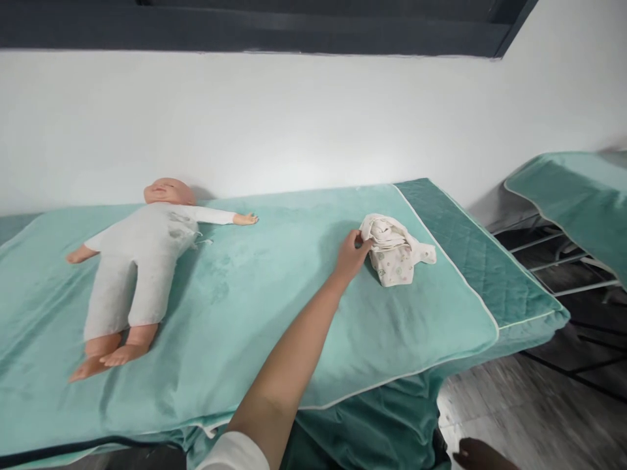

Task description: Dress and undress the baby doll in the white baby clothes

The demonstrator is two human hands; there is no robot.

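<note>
Cloth (396, 264) is pinched at its edge by the outstretched left hand (351, 256); right hand (480, 455) low, grip unclear.

Right hand (482, 455) mostly beyond the bottom edge, neighbouring bed (582, 189) partly past the right one.

The left arm (289, 359) reaches forward, slanting right, its left hand (351, 256) pinching with thumb and fingers (353, 239). The right hand (482, 455) is low, partly out of view.
</note>
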